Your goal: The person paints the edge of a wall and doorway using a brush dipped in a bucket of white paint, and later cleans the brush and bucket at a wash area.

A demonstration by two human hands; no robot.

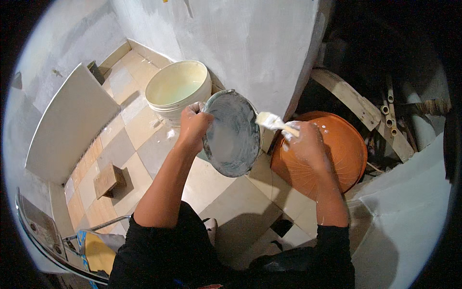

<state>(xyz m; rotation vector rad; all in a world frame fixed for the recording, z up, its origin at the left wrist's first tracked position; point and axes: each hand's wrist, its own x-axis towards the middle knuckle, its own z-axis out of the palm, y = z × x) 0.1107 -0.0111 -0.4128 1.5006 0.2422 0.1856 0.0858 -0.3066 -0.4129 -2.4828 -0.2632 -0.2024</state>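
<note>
My left hand (196, 122) grips the rim of a dark, whitish-smeared bucket (234, 133), tilted so its inside faces me. Pale liquid appears to lie inside it. In my right hand (306, 142) is a paintbrush (270, 121) with a light handle. Its bristles are coated white and point left, close to the bucket's right rim. White paint marks the fingers of this hand. Behind my left hand, a large cream plastic bucket (180, 112) stands on the floor by the wall, with pale liquid in it.
An orange ribbed plastic basin (303, 169) leans at the right, near boards (346, 95) and several pipes (389, 123). On the tiled floor (223, 195) sits a small wooden piece (109, 180). A metal-framed chair (97, 249) is at lower left. Patchy painted wall (231, 43) rises ahead.
</note>
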